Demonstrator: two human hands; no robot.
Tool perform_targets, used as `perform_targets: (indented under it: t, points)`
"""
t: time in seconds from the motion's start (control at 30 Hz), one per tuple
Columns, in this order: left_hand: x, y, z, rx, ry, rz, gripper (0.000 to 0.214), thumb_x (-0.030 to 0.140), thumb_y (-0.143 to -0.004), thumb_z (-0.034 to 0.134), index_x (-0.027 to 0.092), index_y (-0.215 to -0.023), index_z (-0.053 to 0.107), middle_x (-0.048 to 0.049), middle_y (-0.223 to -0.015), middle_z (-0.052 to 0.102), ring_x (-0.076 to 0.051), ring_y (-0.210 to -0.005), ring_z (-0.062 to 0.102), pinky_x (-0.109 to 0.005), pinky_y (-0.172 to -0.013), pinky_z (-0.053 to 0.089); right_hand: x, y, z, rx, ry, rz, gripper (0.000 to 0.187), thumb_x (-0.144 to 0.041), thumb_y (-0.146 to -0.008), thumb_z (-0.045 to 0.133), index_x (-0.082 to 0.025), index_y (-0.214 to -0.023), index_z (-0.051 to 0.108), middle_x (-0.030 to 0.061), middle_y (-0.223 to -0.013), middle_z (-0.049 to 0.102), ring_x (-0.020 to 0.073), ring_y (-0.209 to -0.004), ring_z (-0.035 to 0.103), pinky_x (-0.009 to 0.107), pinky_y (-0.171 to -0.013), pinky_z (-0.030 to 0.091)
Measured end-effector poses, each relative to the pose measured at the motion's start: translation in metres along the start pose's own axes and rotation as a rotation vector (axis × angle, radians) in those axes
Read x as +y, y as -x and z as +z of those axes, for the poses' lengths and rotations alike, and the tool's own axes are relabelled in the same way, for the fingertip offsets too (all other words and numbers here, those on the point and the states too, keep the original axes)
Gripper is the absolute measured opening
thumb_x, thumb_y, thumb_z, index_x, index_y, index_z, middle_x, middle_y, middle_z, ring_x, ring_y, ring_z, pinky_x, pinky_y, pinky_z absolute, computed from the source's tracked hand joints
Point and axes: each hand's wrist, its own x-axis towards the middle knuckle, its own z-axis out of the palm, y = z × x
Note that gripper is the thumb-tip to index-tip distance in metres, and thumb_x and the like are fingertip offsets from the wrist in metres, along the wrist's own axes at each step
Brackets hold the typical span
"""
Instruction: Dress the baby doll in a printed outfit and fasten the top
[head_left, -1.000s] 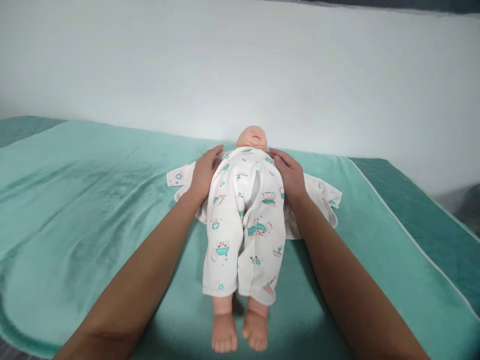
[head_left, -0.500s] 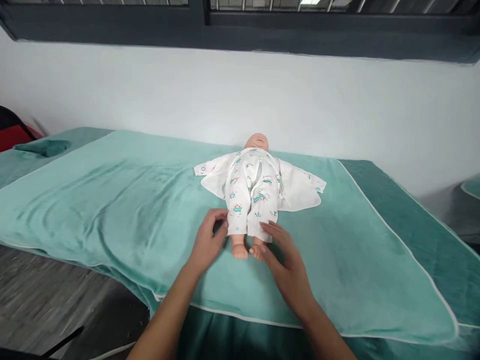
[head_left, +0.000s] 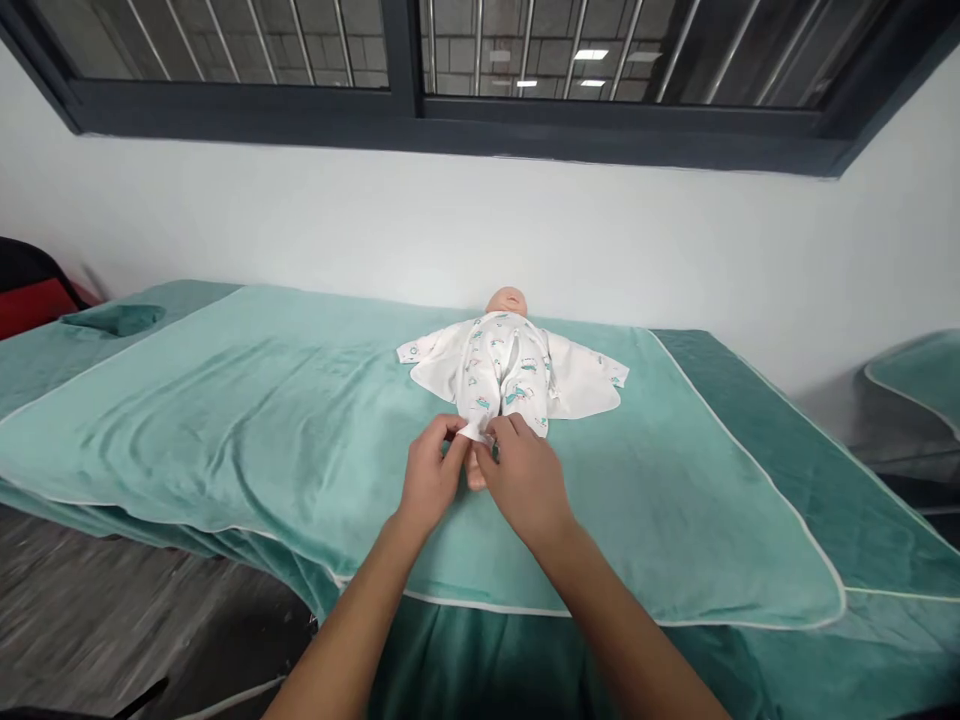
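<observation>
A baby doll [head_left: 507, 300] lies on its back, its head toward the wall and its feet toward me. It wears white printed baby clothes [head_left: 517, 350], with the sleeves spread out to both sides. My left hand [head_left: 433, 470] pinches the outer edge of the trouser leg cuff on the doll's left-side leg in view. On the inner edge of that same cuff, my right hand [head_left: 521, 475] is closed with thumb and fingers together. One doll foot [head_left: 475, 470] shows between my hands; the other is hidden behind my right hand.
A light green blanket [head_left: 322, 450] with white piping covers the darker green bed [head_left: 787, 450]. A folded green cloth [head_left: 120, 318] lies at the far left, near a red and black object [head_left: 34, 285]. Behind stands a white wall with a barred window [head_left: 420, 105].
Both hands have closed on the cuff of one trouser leg. My right hand moved left, away from the other leg, and the cuff is now lifted. The view has tilted up.
</observation>
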Motion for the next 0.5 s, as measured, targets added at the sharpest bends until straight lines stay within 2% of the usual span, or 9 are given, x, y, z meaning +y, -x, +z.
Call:
perform_targets:
  t: [0.13, 0.23, 0.3, 0.37, 0.5]
  points:
    - [0.001, 0.008, -0.008, 0.065, 0.075, -0.021, 0.016, 0.035, -0.090, 0.057, 0.021, -0.091, 0.063, -0.0010, -0.084, 0.067, -0.016, -0.078, 0.062, -0.028, -0.073, 0.049, 0.015, 0.000, -0.002, 0.033, 0.015, -0.075, 0.015, -0.020, -0.097, 0.050, -0.023, -0.084, 0.057, 0.0043, -0.088, 0.067, 0.0204, -0.080, 0.060, 0.033, -0.069, 0.035]
    - [-0.003, 0.019, -0.008, 0.079, 0.112, -0.068, 0.016, 0.036, -0.089, 0.058, 0.020, -0.089, 0.062, 0.0001, -0.080, 0.064, -0.015, -0.074, 0.060, -0.026, -0.070, 0.047, 0.023, 0.008, -0.001, -0.012, -0.028, -0.168, 0.013, -0.019, -0.097, 0.051, -0.023, -0.088, 0.059, 0.0048, -0.094, 0.068, 0.0207, -0.087, 0.061, 0.034, -0.075, 0.037]
    - [-0.001, 0.022, -0.007, 0.054, 0.099, -0.101, 0.015, 0.034, -0.088, 0.059, 0.020, -0.088, 0.062, 0.0009, -0.079, 0.065, -0.014, -0.073, 0.060, -0.025, -0.068, 0.046, 0.024, 0.012, 0.000, -0.050, -0.140, -0.156, 0.007, -0.021, -0.097, 0.054, -0.023, -0.097, 0.060, 0.0042, -0.100, 0.068, 0.0204, -0.092, 0.061, 0.034, -0.078, 0.040]
    - [0.004, 0.020, -0.006, 0.019, 0.090, -0.113, 0.012, 0.032, -0.087, 0.060, 0.020, -0.086, 0.063, 0.0018, -0.077, 0.064, -0.014, -0.072, 0.059, -0.025, -0.067, 0.045, 0.021, 0.013, -0.002, -0.080, -0.277, -0.115, 0.008, -0.026, -0.097, 0.056, -0.024, -0.104, 0.060, 0.0031, -0.102, 0.067, 0.0193, -0.093, 0.062, 0.033, -0.079, 0.042]
    - [0.015, 0.006, -0.007, -0.046, 0.088, -0.059, 0.008, 0.027, -0.086, 0.059, 0.020, -0.084, 0.063, 0.0033, -0.073, 0.062, -0.012, -0.068, 0.056, -0.024, -0.066, 0.044, 0.014, 0.006, -0.006, -0.106, -0.468, -0.043, 0.014, -0.037, -0.095, 0.059, -0.024, -0.093, 0.060, 0.0010, -0.097, 0.064, 0.0166, -0.087, 0.061, 0.030, -0.076, 0.045]
